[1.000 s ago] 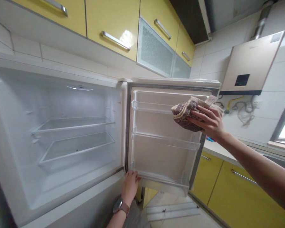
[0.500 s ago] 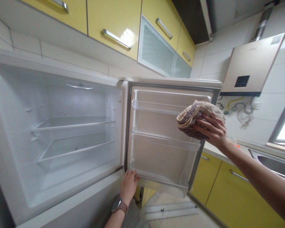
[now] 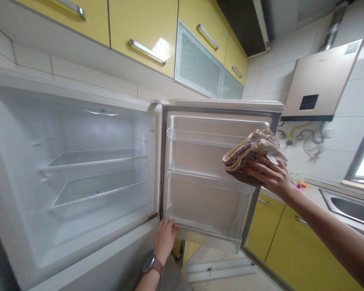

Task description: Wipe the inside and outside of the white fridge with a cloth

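Note:
My right hand [image 3: 271,173] grips a folded brown and cream cloth [image 3: 245,155] with a small white tag. The cloth is in front of the outer part of the open refrigerator door [image 3: 204,198]; whether it touches the door I cannot tell. Down at the door's lower inner corner, by the hinge side, my left hand [image 3: 165,234] has its fingers bent over the bottom edge, and a watch sits on that wrist. Clear shelf bars [image 3: 209,180] cross the inside of the door. To the left, the refrigerator compartment [image 3: 94,232] stands open with two glass shelves [image 3: 101,188].
Yellow wall cabinets [image 3: 142,32] run above the refrigerator. At the right are a water heater [image 3: 321,81], a sink [image 3: 352,206] and yellow lower cabinets [image 3: 312,238]. Small colourful items [image 3: 300,184] lie on the counter. White strips [image 3: 220,268] are on the floor below the door.
My right hand has tilted the cloth and shifted it slightly down and left, so its folds and white tag show. My left hand stays at the door's bottom corner.

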`<move>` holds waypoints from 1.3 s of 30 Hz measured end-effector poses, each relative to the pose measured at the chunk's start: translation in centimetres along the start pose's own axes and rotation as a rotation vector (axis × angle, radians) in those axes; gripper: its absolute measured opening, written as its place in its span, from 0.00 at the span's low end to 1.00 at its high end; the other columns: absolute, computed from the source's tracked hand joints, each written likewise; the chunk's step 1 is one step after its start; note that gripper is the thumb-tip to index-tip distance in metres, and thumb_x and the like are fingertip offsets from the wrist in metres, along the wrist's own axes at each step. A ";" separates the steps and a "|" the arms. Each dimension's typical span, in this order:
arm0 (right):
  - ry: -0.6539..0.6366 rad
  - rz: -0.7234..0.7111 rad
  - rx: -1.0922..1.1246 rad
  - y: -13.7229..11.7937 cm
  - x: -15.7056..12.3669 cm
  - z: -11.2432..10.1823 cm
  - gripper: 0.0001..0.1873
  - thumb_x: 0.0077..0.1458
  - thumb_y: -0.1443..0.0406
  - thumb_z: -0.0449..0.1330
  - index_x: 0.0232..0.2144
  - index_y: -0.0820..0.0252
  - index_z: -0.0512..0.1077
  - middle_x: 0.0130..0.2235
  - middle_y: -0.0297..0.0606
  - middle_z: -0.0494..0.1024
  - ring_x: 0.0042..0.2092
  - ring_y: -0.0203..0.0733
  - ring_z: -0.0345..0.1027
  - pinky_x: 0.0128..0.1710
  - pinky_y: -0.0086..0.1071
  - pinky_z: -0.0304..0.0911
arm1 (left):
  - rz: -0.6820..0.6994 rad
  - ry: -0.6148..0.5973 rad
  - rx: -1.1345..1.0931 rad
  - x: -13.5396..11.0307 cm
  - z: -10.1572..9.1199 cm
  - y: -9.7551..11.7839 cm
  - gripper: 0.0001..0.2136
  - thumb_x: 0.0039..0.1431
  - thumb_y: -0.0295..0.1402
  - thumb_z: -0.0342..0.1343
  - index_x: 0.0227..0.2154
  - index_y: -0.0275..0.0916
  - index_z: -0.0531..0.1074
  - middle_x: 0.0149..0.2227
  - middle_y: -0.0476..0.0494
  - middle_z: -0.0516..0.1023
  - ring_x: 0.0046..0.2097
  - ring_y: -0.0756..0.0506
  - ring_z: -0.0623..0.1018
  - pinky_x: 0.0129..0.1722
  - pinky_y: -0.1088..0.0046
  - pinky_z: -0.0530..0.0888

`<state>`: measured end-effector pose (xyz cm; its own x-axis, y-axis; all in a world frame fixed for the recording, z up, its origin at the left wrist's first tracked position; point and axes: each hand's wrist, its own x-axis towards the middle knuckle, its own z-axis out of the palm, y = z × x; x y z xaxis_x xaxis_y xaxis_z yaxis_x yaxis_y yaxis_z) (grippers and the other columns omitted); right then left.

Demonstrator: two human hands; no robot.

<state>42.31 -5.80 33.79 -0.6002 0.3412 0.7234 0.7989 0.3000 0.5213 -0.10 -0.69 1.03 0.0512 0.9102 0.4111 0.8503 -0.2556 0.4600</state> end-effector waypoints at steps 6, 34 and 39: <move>0.025 -0.023 0.015 0.0 -0.6 0.3 0.20 0.64 0.65 0.59 0.51 0.32 0.80 0.57 0.32 0.81 0.62 0.54 0.72 0.58 0.53 0.66 | 0.008 0.011 0.001 0.0 0.2 -0.2 0.12 0.71 0.32 0.52 0.50 0.41 0.78 0.53 0.37 0.77 0.59 0.38 0.74 0.56 0.64 0.73; -0.849 0.092 0.627 -5.8 12.2 3.2 0.34 0.47 0.76 0.57 0.57 0.57 0.77 0.51 0.39 0.84 0.50 0.47 0.79 0.47 0.31 0.69 | -0.002 0.002 -0.031 0.0 0.1 -0.2 0.11 0.71 0.30 0.52 0.49 0.40 0.78 0.54 0.39 0.75 0.61 0.40 0.72 0.58 0.66 0.70; -0.894 0.000 0.563 -10.3 17.3 5.1 0.32 0.49 0.74 0.60 0.57 0.56 0.77 0.51 0.40 0.84 0.49 0.46 0.78 0.43 0.28 0.66 | -0.022 -0.021 -0.017 0.0 0.2 -0.4 0.12 0.71 0.31 0.54 0.52 0.40 0.78 0.55 0.38 0.75 0.59 0.41 0.74 0.55 0.67 0.72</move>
<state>23.47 1.55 38.65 -0.5941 0.8043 0.0073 0.8027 0.5923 0.0701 -0.33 -0.52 0.70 0.0441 0.9222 0.3841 0.8425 -0.2409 0.4818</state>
